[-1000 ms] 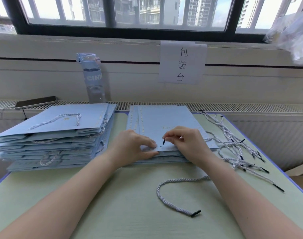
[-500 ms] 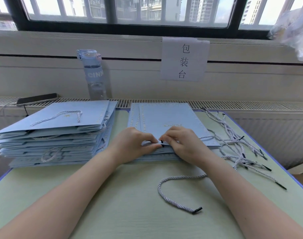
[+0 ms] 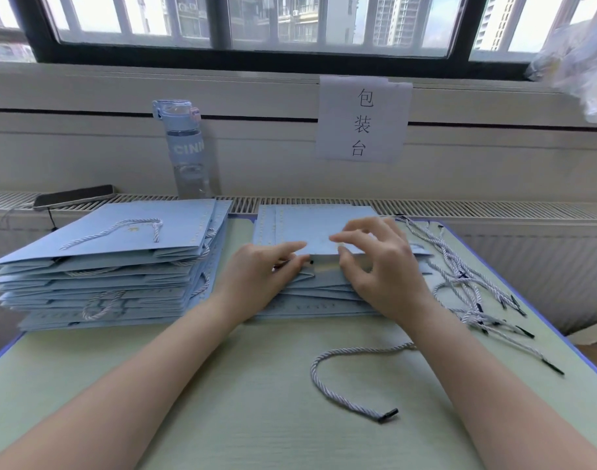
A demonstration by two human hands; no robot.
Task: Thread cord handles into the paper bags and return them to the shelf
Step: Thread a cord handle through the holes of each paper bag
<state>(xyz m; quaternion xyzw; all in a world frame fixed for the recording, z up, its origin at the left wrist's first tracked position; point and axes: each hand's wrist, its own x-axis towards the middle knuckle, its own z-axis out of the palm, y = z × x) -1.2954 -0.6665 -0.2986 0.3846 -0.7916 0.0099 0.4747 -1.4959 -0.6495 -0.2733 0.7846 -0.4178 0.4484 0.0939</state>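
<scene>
Cord [image 3: 313, 369] lies nearest, a twisted white-and-grey length looped on the pale green table [image 3: 222, 401], one black-tipped end pointing right, the rest running under the right forearm. Beyond it both bare forearms reach to a low stack of flat blue paper bags [image 3: 324, 300] at mid-table. The left hand [image 3: 256, 276] pinches the near edge of the top bag [image 3: 324, 228], index finger straight along its upper face and thumb below, and that edge stands lifted off the bags beneath. A small black cord tip [image 3: 311, 262] shows just beside the left fingertips [image 3: 299, 246], under the lifted edge. The right hand [image 3: 385, 269] hovers over the same bag, fingers spread and slightly bent, grasping nothing visible; whether its thumb touches the edge I cannot tell. Just left of this stack sits a taller pile of bags [image 3: 103, 266] with cord handles in them, one handle [image 3: 157, 230] lying across the top. Right of the hands a tangle of loose cords [image 3: 466, 283] lies near the table's blue edge. Farther back a slatted grille [image 3: 460, 208] runs along the wall, a dark phone [image 3: 73, 196] resting on it at the left and a clear water bottle [image 3: 188, 154] with a blue cap upright behind the taller pile. A paper sign [image 3: 361, 120] with three handwritten characters hangs below the window [image 3: 290, 22], and crumpled clear plastic [image 3: 578, 62] shows at upper right.
</scene>
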